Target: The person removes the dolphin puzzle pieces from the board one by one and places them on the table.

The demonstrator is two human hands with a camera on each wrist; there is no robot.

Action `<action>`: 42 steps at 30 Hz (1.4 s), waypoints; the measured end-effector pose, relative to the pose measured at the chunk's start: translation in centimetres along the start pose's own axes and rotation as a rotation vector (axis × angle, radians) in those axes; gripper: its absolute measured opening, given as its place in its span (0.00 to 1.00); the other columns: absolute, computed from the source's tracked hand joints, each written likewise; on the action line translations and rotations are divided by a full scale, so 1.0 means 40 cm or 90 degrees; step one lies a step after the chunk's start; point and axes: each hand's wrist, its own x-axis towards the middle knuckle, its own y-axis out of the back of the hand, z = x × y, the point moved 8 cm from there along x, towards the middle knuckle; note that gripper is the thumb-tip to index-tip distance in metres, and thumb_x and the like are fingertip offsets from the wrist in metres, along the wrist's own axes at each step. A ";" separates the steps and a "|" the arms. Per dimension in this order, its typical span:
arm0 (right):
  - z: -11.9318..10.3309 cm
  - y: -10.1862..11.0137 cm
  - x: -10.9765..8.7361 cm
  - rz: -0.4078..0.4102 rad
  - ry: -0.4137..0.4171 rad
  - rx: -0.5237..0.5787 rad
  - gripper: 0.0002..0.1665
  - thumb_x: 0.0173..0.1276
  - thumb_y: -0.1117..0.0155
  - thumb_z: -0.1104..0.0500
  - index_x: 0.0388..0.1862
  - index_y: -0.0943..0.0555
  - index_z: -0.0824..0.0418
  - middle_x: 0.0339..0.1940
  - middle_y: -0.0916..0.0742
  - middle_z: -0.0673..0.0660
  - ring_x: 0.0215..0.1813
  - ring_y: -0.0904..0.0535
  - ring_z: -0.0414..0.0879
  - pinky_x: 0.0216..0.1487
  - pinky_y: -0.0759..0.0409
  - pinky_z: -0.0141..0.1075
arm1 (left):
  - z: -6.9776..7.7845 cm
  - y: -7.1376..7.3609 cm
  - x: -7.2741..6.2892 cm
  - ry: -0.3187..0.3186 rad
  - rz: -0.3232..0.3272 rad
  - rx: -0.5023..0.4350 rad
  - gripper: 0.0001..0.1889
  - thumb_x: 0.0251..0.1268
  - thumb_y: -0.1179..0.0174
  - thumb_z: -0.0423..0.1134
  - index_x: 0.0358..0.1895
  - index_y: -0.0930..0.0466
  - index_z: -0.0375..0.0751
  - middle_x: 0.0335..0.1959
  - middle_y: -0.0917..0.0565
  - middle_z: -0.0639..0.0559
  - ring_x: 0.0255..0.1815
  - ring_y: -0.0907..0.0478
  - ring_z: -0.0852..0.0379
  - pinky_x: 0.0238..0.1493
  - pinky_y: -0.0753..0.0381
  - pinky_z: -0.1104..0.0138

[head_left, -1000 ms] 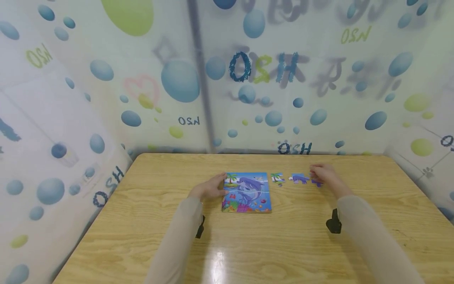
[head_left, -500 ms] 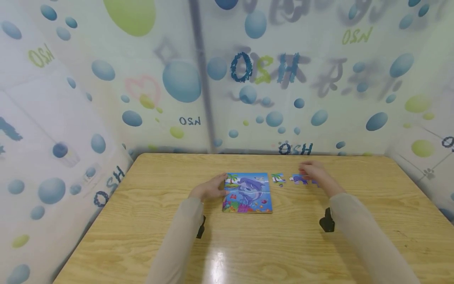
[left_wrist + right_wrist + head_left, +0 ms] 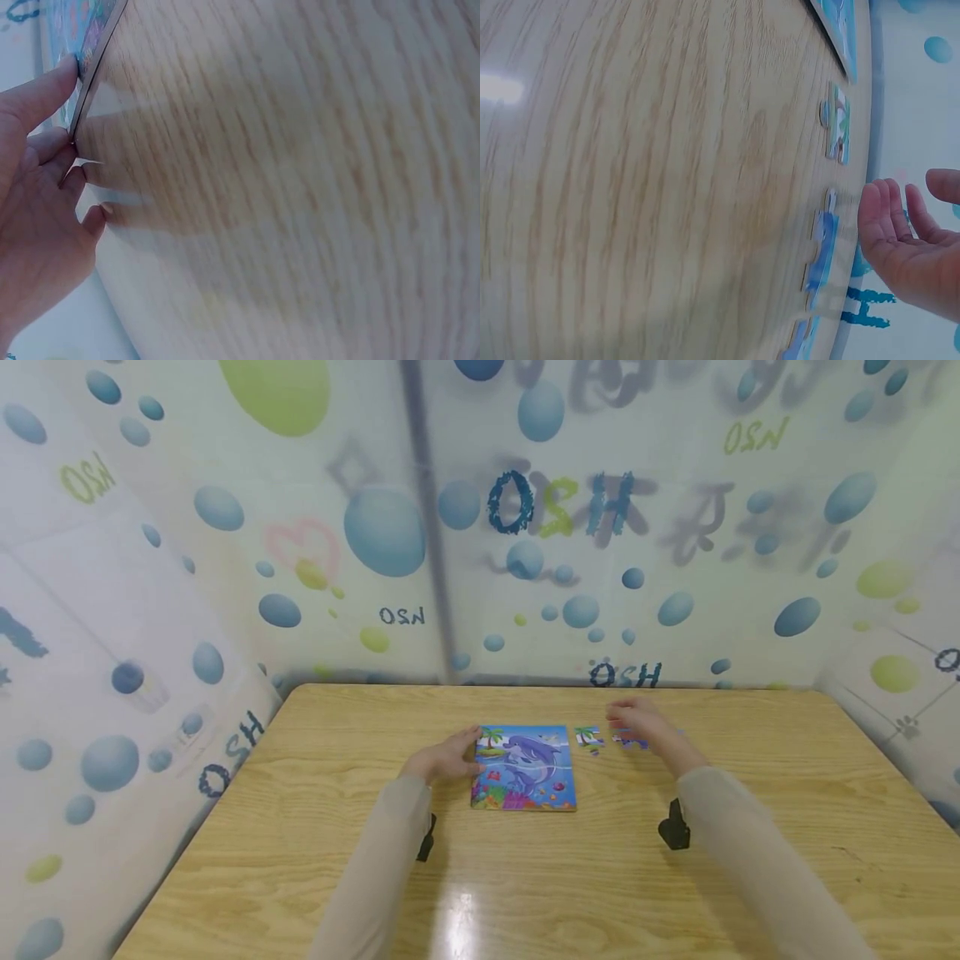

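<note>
A square dolphin picture board [image 3: 525, 777] lies flat on the wooden table. At its left edge, my left hand [image 3: 444, 758] holds it, thumb on the printed top and curled fingers against the side, as the left wrist view shows. My right hand [image 3: 637, 722] hovers over the loose jigsaw pieces with its fingers loosely bent and nothing in them. Just right of the board is a palm-tree jigsaw piece [image 3: 588, 737]. A purple-blue dolphin piece [image 3: 825, 244] lies partly hidden under the right hand in the head view. Another blue piece [image 3: 799, 341] shows beyond it.
The pale wooden table [image 3: 570, 877] reaches forward to a curtain [image 3: 480, 627] printed with blue and green spots. More of the same curtain hangs along the left and right sides. Light glares off the table near its front.
My right hand has moved left, from above the rightmost piece to above the dolphin piece, near the palm-tree piece. The left hand and the board have stayed in place.
</note>
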 end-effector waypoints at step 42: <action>-0.116 -0.282 0.039 -0.135 0.067 -0.076 0.23 0.71 0.53 0.57 0.58 0.31 0.74 0.50 0.19 0.68 0.51 0.21 0.57 0.49 0.19 0.41 | 0.030 0.009 -0.029 0.015 -0.019 0.010 0.40 0.63 0.44 0.43 0.72 0.57 0.40 0.75 0.59 0.44 0.75 0.63 0.46 0.75 0.59 0.54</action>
